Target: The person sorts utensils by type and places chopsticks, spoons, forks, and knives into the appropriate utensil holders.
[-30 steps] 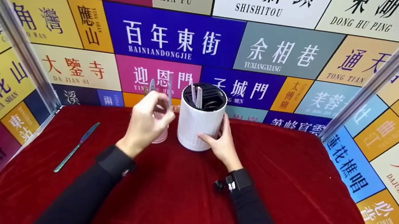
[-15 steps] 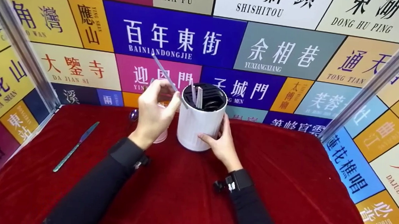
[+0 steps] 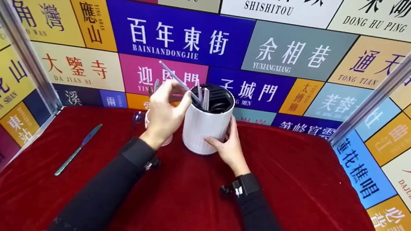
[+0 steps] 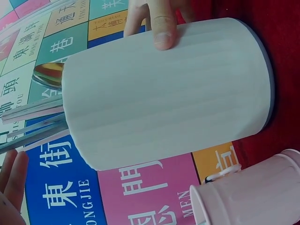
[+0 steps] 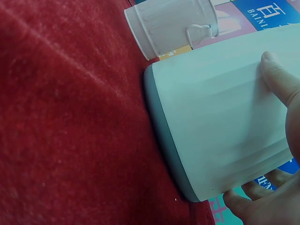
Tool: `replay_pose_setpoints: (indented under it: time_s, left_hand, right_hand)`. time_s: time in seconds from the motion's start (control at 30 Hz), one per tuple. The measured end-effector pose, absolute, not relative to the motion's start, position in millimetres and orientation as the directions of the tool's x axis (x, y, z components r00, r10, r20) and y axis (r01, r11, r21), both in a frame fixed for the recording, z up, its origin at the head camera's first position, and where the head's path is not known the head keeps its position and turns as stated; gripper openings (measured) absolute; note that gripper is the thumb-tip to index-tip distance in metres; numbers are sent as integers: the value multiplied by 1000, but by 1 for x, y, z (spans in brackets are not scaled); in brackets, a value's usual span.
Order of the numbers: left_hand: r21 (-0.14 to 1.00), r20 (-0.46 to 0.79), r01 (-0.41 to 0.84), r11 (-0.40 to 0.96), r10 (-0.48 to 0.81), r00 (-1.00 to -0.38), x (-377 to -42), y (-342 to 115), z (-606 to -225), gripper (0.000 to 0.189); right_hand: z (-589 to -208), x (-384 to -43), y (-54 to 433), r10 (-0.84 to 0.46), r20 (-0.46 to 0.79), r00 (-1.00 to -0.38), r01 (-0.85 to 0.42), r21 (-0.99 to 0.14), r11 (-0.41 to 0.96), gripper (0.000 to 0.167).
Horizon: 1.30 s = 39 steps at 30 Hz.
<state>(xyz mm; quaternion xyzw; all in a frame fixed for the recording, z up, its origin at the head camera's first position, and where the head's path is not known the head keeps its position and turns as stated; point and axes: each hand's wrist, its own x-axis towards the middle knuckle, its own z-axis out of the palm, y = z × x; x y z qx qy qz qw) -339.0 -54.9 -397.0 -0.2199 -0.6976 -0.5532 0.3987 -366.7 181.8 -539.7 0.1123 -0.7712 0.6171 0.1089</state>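
In the head view my left hand point(image 3: 165, 118) pinches a slim grey chopstick point(image 3: 174, 74) between thumb and fingers. The chopstick slants down to the right, its lower end at the black slotted top of a white utensil holder point(image 3: 202, 131). Pale sticks point(image 3: 206, 98) like it stand upright in the holder. My right hand point(image 3: 230, 147) grips the holder's right side, thumb point(image 5: 276, 75) across its front in the right wrist view. A small pink bucket point(image 4: 248, 197) stands left of the holder, mostly hidden by my left hand in the head view.
A table knife point(image 3: 79, 149) with an iridescent blade lies at the left on the red cloth point(image 3: 191, 202). A dark purple spoon bowl point(image 3: 138, 117) shows beside the bucket. Lettered panels point(image 3: 179, 32) rise behind the table, with metal posts point(image 3: 388, 75) at both sides.
My left hand has moved right from above the bucket to the holder's rim, and the chopstick has tipped from near upright to a slant. My right hand stays on the holder.
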Motion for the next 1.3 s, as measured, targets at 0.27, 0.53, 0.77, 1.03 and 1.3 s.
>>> replay_pose_setpoints:
  time_s: [0.27,0.53,0.77,1.03,1.3]
  left_hand:
    - [568,809,739,361,-84,-581,-344,-53,-396,11]
    - [550,777,675,492,-4,-630,-347,-50,-402,11]
    - [502,747,590,632,26,-664,-351,-48,-411,14]
    - [481,715,547,685,56,-697,-354,-43,-415,15]
    - [490,714,546,679,47,-699,-353,-40,-412,21]
  right_hand:
    - [-541,-367,182,-43,310,-950,-312,-928,205,122]
    - [-540,-368,182,-45,304,-952,-306,-923,234,125]
    - [-540,-367,182,-54,305,-951,-309,-925,223,124]
    - [-540,-369,182,-48,315,-948,-318,-924,212,122]
    - [-542,-369,183,-51,314,-948,-318,-926,206,121]
